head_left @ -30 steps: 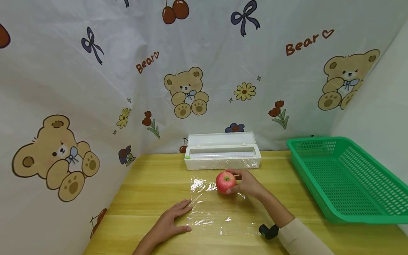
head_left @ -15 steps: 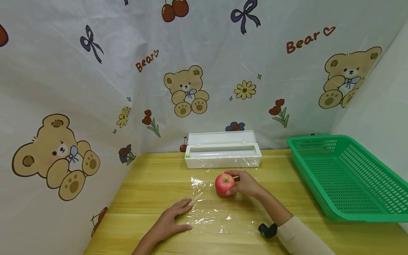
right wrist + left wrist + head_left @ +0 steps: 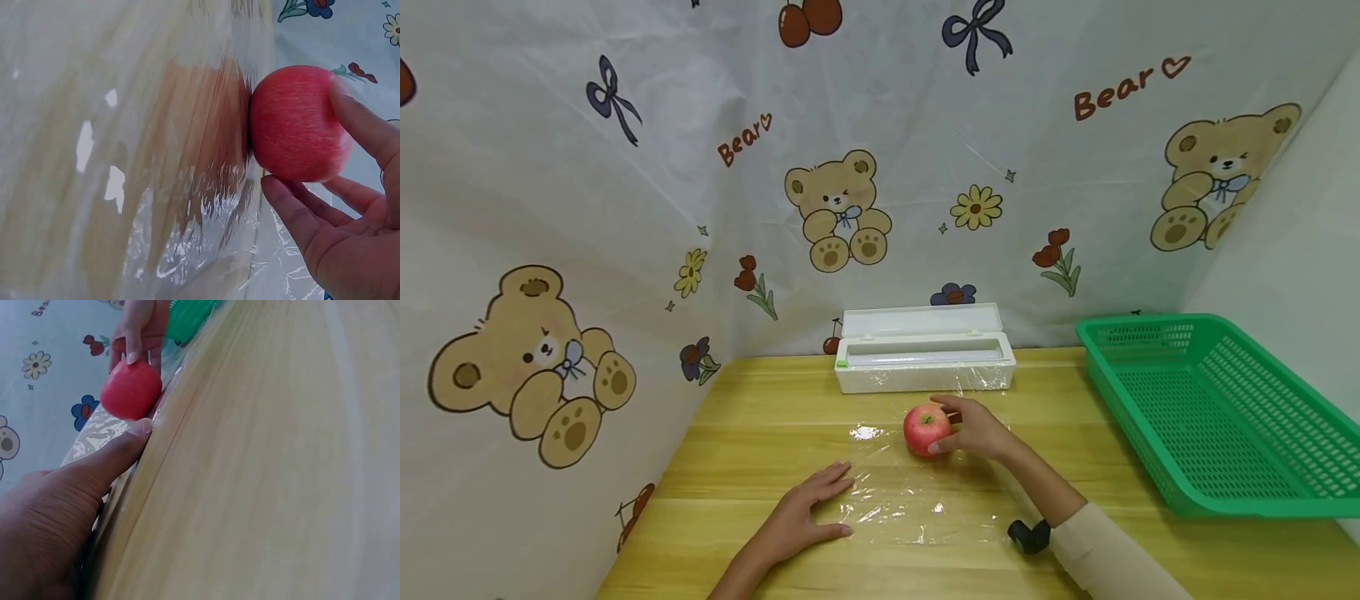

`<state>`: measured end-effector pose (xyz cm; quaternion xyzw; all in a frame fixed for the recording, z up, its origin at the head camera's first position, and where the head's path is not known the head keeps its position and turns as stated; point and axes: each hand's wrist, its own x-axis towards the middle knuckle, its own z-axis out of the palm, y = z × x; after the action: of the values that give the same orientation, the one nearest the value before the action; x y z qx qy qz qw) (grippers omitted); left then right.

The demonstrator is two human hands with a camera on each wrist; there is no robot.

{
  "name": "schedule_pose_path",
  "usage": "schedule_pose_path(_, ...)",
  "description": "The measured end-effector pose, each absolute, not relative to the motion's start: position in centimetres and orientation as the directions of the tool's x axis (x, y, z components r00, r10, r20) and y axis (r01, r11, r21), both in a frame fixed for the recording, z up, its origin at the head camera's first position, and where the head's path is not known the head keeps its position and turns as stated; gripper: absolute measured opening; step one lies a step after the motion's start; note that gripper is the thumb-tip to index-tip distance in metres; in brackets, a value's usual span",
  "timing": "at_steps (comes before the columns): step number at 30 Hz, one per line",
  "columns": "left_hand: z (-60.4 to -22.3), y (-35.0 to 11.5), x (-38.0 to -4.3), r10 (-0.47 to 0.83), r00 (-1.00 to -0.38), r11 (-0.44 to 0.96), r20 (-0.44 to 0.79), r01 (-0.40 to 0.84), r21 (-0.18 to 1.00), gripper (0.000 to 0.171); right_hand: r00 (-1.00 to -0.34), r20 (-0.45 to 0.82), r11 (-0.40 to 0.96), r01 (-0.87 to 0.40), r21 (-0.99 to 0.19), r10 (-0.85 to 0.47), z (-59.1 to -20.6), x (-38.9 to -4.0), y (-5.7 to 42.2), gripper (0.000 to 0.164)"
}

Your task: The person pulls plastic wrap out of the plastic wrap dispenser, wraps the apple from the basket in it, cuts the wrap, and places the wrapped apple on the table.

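A red apple [image 3: 927, 430] sits on a sheet of clear plastic wrap [image 3: 895, 504] spread over the wooden table. My right hand [image 3: 976, 430] holds the apple from its right side, thumb on the near side and fingers on the far side. In the right wrist view, the thumb presses the apple [image 3: 300, 124] while the fingers reach along its other side, close to the wrap [image 3: 187, 144]. At the wrap's left edge my left hand [image 3: 797, 517] rests with fingers extended and thumb apart. Its thumb [image 3: 119, 450] lies along the tabletop in the left wrist view.
Behind the apple stands a white wrap box [image 3: 925, 379] with its lid raised and a roll inside. On the right is a green plastic basket [image 3: 1187, 467]. A black object [image 3: 1028, 537] shows beside the right sleeve [image 3: 1105, 550]. A bear-print cloth [image 3: 895, 217] backs the table [image 3: 760, 417].
My right hand and the apple have shifted slightly left and toward me. The shine on the wrap beside the apple has lessened. My left hand stays in place.
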<state>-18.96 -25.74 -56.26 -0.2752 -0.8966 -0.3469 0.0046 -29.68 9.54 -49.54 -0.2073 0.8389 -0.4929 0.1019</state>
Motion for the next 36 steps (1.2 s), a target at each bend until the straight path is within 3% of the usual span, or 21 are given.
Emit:
schedule_pose_path(5,-56.3,-25.6,-19.2,0.489,-0.847,0.614,0.209,0.505,0.607,0.076,-0.913,0.081,0.420,-0.261,-0.869,-0.400,-48.7,-28.9,10.6,0.084)
schedule_pose_path(17,-55.6,-25.5,-19.2,0.484,-0.849,0.564,0.213,0.488,0.666,0.075,-0.888,0.183,0.374,-0.354,-0.857,-0.422,-46.3,-25.5,14.9,0.051)
schedule_pose_path(36,-55.9,-25.5,-18.7,0.487,-0.840,0.520,0.239,0.499,0.693,0.069,-0.835,0.191,0.428,-0.444,-0.787,-0.516,-47.5,-21.3,19.4,0.041)
